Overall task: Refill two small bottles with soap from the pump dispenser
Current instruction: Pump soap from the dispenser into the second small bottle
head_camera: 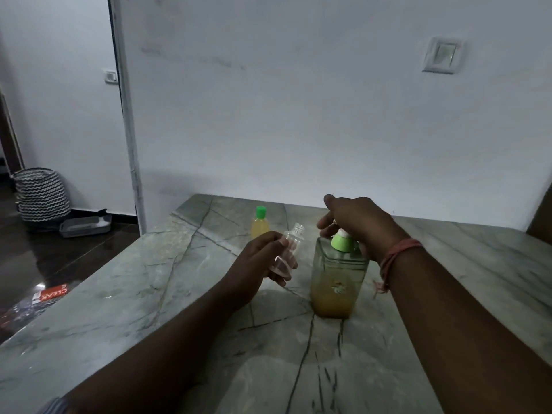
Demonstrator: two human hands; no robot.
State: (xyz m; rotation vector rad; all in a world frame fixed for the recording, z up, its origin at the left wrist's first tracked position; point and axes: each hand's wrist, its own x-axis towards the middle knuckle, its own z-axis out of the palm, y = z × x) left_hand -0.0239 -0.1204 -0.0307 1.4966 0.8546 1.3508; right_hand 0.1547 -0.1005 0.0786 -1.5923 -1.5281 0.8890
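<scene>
**Empty bottle held beside the pump dispenser**

At the far left, on the dark floor against the wall, stands a zigzag-patterned basket (pixel 41 194) with a shallow grey tray (pixel 85 226) lying just beside it. Nearer the camera, a red-labelled packet (pixel 49 295) lies on the floor beside the edge of the grey veined stone worktop (pixel 125 297).

Above the worktop, the left hand (pixel 257 264) grips a small clear bottle (pixel 288 252), fingers and thumb curled round its lower body. The bottle is uncapped, looks empty, and tilts with its open neck up and to the right, toward the dispenser. Behind it, farther back on the worktop, stands a second small bottle (pixel 260 224), upright, with a green cap on and yellow liquid inside.

Just right of the held bottle stands the pump dispenser (pixel 337 282), a clear square container with amber soap in its lower part and a green collar at the top. The right hand (pixel 358 225) sits over the pump head, its grip curled down around the top; whether it presses is not clear. A reddish thread band (pixel 398 253) circles the right wrist. On the wall at the upper right is a white switch plate (pixel 443 55).
</scene>
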